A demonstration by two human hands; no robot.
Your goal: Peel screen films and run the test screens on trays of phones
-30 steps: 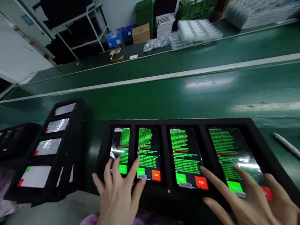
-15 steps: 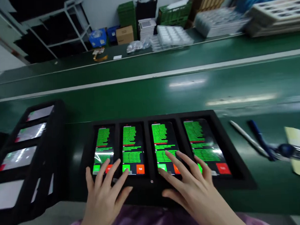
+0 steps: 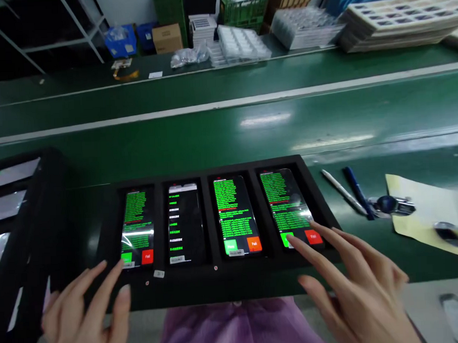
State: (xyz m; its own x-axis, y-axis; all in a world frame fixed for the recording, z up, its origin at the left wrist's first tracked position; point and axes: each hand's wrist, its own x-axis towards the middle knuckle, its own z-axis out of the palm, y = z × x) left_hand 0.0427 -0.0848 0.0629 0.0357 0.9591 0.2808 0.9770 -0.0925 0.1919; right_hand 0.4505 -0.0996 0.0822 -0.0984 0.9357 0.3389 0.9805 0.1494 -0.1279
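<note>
Several smartphones lie face up in the slots of a black foam tray (image 3: 237, 280). At the leftmost phone (image 3: 137, 223), my left hand (image 3: 85, 309) has its index fingertip on or just over the green button, fingers spread. The second phone (image 3: 184, 219) shows a dark list with green and white lines. Green text and green and red buttons fill the third phone (image 3: 236, 216). My right hand (image 3: 355, 282) is open, its index fingertip at the green button of the rightmost phone (image 3: 287, 204). Neither hand holds anything.
Another black tray (image 3: 51, 189) with phones stands at the left. A white pen (image 3: 341, 191), a blue pen (image 3: 357, 191), a wristwatch (image 3: 392, 205) and yellow paper (image 3: 415, 183) lie at right. Plastic trays (image 3: 242, 43) and a cardboard box (image 3: 167, 38) are at the back.
The second phone's screen has switched from green text with buttons to a list. My left hand has shifted to the leftmost phone, my right hand to the rightmost. The camera view has shifted too.
</note>
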